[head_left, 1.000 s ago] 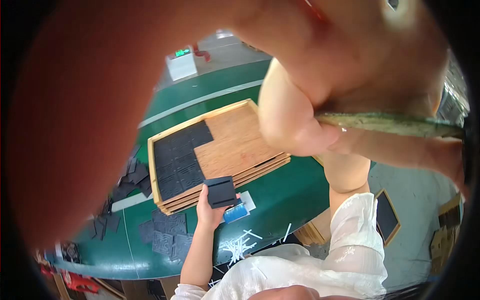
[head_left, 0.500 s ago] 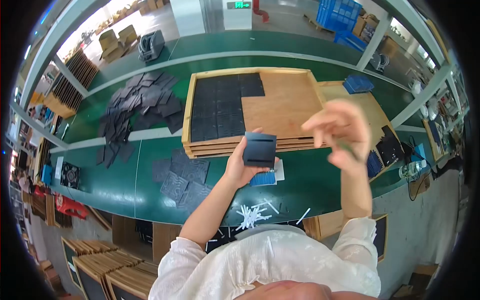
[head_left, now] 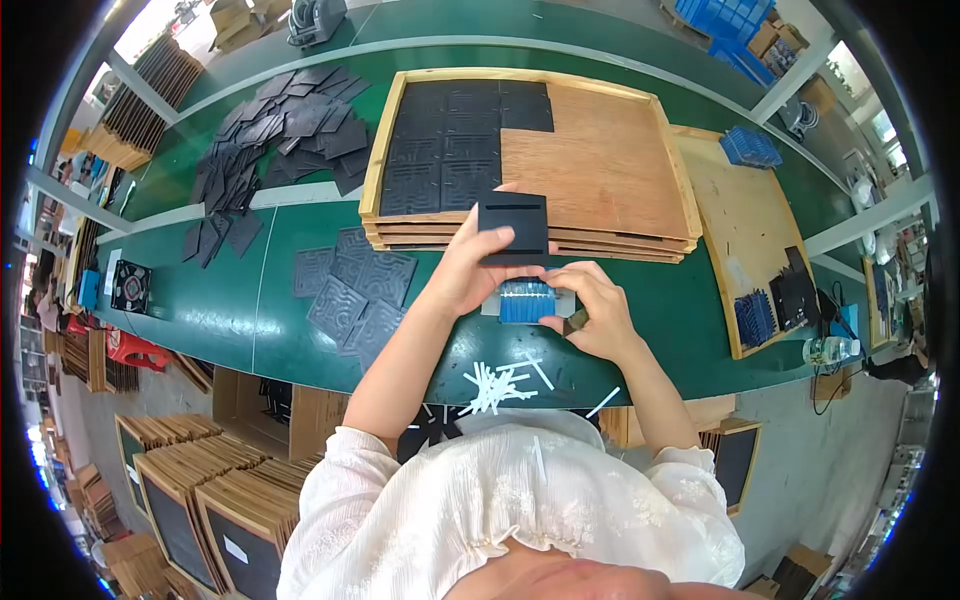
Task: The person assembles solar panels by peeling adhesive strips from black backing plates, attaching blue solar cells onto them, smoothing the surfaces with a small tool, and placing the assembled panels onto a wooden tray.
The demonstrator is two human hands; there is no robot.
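My left hand (head_left: 462,268) is closed on a flat black square plate (head_left: 513,228), thumb on its face. Two slots run across the plate, one near the top and one near the bottom. Just below it, a bundle of blue strips (head_left: 527,304) lies on a white piece on the bench. At the right side of that bundle is my right hand (head_left: 598,312), its thumb and forefinger apart and reaching toward the strips. Something dark green (head_left: 575,321) sits at the right thumb; its kind is unclear. A loose heap of white strips (head_left: 494,387) lies nearer my body.
A wooden-framed tray (head_left: 600,160), partly filled with black patterned tiles (head_left: 440,150), tops a stack behind my hands. Black plates (head_left: 290,120) are heaped at the left, with grey patterned tiles (head_left: 352,290) nearer. Rightward stand a wooden board (head_left: 720,210), a blue basket (head_left: 750,147) and a bottle (head_left: 828,350).
My right hand has come down and left from the air to the blue strips. My left hand still holds the black plate. The view has tilted downward.
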